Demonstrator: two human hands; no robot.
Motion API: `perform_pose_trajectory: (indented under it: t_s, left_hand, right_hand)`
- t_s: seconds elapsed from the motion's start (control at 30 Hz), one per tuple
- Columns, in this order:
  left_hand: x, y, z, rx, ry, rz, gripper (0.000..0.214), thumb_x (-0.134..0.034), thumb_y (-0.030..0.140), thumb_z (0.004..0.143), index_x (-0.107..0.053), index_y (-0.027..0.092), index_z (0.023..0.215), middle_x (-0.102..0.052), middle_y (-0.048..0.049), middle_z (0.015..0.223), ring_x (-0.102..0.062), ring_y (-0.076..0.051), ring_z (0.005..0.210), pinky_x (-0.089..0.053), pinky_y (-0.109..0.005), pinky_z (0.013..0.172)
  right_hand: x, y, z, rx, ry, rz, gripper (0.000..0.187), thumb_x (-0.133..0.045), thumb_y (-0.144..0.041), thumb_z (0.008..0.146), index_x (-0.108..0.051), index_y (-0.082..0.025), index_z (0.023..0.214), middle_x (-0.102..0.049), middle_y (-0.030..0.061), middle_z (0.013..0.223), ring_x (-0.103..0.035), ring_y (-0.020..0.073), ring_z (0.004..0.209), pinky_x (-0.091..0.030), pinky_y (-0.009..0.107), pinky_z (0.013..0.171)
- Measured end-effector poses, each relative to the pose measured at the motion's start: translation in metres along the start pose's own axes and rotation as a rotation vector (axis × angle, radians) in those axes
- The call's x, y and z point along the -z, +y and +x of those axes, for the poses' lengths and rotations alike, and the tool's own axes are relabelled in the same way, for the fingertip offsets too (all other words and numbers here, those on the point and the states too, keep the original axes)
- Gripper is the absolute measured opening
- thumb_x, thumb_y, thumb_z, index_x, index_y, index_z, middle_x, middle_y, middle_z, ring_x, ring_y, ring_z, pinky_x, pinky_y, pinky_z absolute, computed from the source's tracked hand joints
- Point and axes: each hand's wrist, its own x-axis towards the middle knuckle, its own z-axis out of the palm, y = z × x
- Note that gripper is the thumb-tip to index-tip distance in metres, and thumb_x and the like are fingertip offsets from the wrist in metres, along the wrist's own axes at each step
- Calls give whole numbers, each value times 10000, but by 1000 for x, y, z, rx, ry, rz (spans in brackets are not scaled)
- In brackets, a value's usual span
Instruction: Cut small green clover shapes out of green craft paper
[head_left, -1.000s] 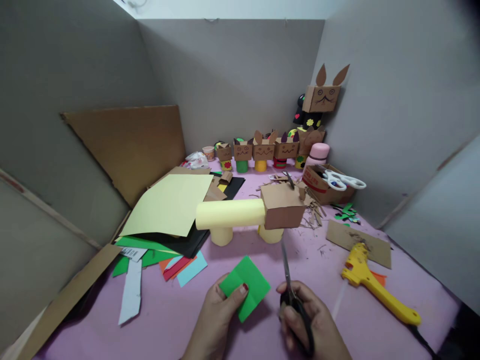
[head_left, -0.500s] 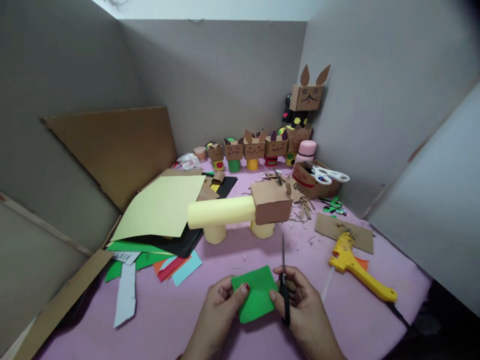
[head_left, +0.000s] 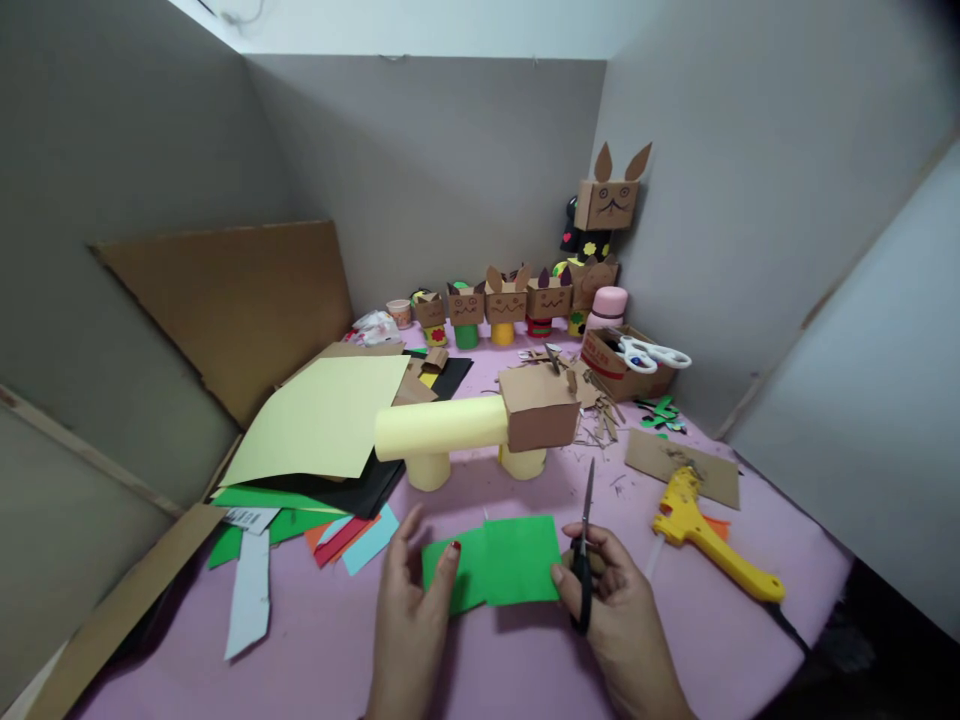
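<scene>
Green paper (head_left: 521, 560) stretches between my hands in two overlapping squarish parts; whether these are separate pieces or one unfolded sheet I cannot tell. My left hand (head_left: 416, 600) grips the left part, thumb on top. In my right hand (head_left: 607, 590) are black-handled scissors (head_left: 582, 570), blades pointing up and away, while the thumb pinches the paper's right edge. Just beyond stands a pale yellow paper tube figure (head_left: 442, 428) on two short tube legs, with a brown cardboard box head (head_left: 541, 410) at its right end.
Yellow sheets (head_left: 322, 415) and coloured paper scraps lie left. At right are a yellow glue gun (head_left: 712, 540) beside a cardboard piece (head_left: 645, 455), and white scissors (head_left: 649, 353) on a small box (head_left: 615, 370). Several box-headed figures (head_left: 505, 300) line the back; grey panels (head_left: 435, 160) surround the table.
The green paper has spread from a single squarish shape into two overlapping parts. My left hand has shifted left with one part; my right hand and the scissors moved slightly right.
</scene>
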Motion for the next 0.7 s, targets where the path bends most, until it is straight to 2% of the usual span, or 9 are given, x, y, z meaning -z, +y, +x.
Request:
perform_pose_trajectory:
  t_s: [0.03,0.1,0.2,0.3,0.37,0.47,0.57,0.7]
  left_hand:
    - [0,0,-2,-62,26,43,405,-683,320,750,-589,242,1136,-536,-68,1272,-447,-247,1198,-386,-293,926]
    - [-2,0,-7,-66,-41,77,395,-659,330,772,-591,245,1152,-561,-75,1245,-481,-250,1159,-404,-298,908]
    - [-8,1,-13,83,-257,-5,334,-670,355,761,-640,201,1056,-680,-49,866,-603,-208,806,-471,-262,684]
    - [-15,4,-14,189,-351,-133,217,-719,374,705,-672,165,738,-613,11,606,-544,-143,600,-428,-210,556]
    - [-18,7,-13,279,-362,-230,255,-737,401,677,-657,160,677,-611,19,589,-525,-122,565,-414,-196,536]
    - [-20,9,-11,374,-410,-308,270,-749,415,663,-673,162,720,-620,21,573,-529,-117,555,-414,-192,535]
    - [-20,7,-11,389,-473,-347,242,-747,395,677,-683,165,711,-630,14,580,-553,-127,586,-435,-203,576]
    - [-21,4,-10,406,-490,-380,232,-740,388,692,-706,165,746,-659,-5,620,-564,-132,604,-446,-217,604]
  right_hand:
    - [-1,-1,0,7,5,1,471,-821,-273,540,-544,-188,911,-536,-56,590,-505,114,532,-430,201,501]
    - [-2,1,-2,32,4,-13,447,-811,-297,554,-550,-185,900,-538,-51,594,-509,116,538,-438,203,505]
    - [-2,8,-5,82,-20,-55,417,-805,-289,579,-566,-181,904,-546,-42,613,-526,119,569,-450,201,539]
    - [-1,13,-7,108,-29,-12,421,-806,-292,608,-566,-194,939,-573,-32,655,-545,120,603,-454,193,562]
    - [0,13,-6,100,-32,61,415,-787,-328,651,-547,-207,967,-568,-41,653,-525,109,577,-440,184,538]
    - [0,10,-3,10,-110,138,427,-777,-365,676,-526,-210,985,-546,-54,635,-497,99,560,-426,177,522]
    - [-1,6,-2,-67,-195,193,410,-759,-396,700,-534,-208,986,-562,-36,701,-509,103,611,-431,183,553]
    - [-2,4,-3,-95,-210,235,368,-723,-419,738,-539,-208,977,-566,-30,718,-488,92,565,-387,178,494]
